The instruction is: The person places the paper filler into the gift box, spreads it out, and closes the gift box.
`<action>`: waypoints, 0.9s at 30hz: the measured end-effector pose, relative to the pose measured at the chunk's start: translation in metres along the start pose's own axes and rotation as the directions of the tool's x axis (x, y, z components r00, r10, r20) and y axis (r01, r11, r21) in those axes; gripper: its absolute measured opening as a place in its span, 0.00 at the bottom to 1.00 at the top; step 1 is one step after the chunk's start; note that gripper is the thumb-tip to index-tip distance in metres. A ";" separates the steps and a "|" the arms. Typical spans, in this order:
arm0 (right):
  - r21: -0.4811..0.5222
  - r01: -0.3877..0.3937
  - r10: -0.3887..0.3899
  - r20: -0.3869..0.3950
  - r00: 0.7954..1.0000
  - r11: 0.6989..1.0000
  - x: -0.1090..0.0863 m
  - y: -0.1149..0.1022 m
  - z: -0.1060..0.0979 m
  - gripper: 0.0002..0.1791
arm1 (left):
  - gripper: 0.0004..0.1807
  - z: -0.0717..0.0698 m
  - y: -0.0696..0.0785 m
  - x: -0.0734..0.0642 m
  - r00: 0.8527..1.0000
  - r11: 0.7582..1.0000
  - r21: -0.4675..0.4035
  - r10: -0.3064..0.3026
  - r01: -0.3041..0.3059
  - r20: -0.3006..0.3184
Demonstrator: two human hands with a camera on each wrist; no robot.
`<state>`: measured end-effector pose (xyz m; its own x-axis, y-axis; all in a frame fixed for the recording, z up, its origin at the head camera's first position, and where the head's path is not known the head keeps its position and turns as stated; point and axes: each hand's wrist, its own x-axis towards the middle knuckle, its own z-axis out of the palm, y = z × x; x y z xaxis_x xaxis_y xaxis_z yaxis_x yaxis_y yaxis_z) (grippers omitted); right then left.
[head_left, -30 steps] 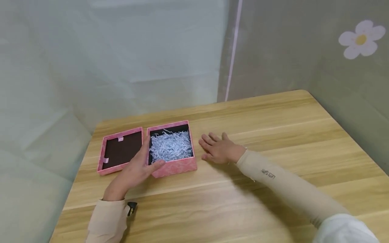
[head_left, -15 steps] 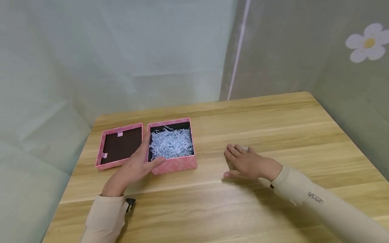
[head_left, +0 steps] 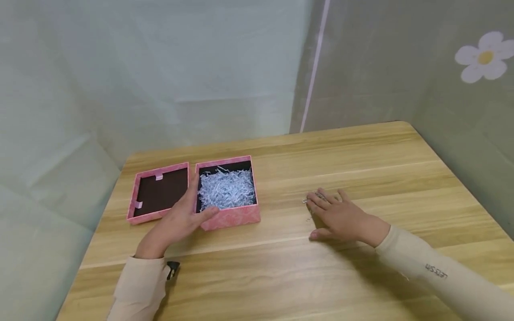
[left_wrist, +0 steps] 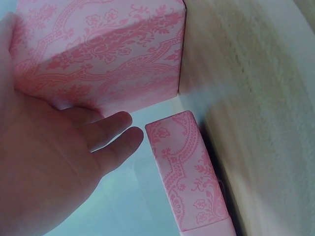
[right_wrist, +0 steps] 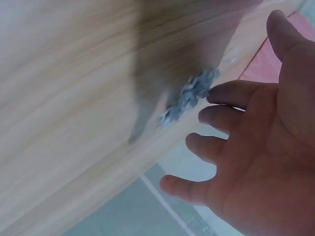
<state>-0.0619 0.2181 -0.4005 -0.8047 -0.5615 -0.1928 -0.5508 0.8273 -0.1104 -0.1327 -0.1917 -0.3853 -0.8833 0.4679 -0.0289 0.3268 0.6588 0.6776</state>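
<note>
A pink patterned box (head_left: 237, 217) with its top uncovered holds pale blue shredded paper (head_left: 226, 189). At its front left corner is my left hand (head_left: 178, 223), the thumb lying over the front rim and the nearly straight fingers along the left side. In the left wrist view those fingers (left_wrist: 115, 128) reach past the box wall (left_wrist: 123, 59). To the right of the box, my right hand (head_left: 341, 218) hovers low over the table with spread fingers. A small clump of shredded paper (right_wrist: 187, 98) lies on the wood by its fingertips, partly hidden in the head view.
The box lid (head_left: 162, 191) lies inside up, dark within, just left of the box. Both stand on a wooden table (head_left: 249, 281) with pale cloth walls (head_left: 201, 80) behind it. A small black piece (head_left: 172, 269) shows by my left sleeve.
My right hand has moved right, away from the box, and shredded paper now shows beside its fingers. The left hand stays at the box corner.
</note>
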 end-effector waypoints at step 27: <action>0.055 -0.095 0.102 -0.134 0.986 0.994 -0.012 0.015 0.015 0.46 | 0.62 0.001 0.000 0.001 0.999 0.999 0.007 -0.040 0.040 0.007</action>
<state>-0.0575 0.2375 -0.4150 -0.8790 -0.4715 -0.0704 -0.4587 0.8768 -0.1446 -0.1333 -0.1914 -0.3860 -0.8932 0.4456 -0.0609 0.2940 0.6810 0.6707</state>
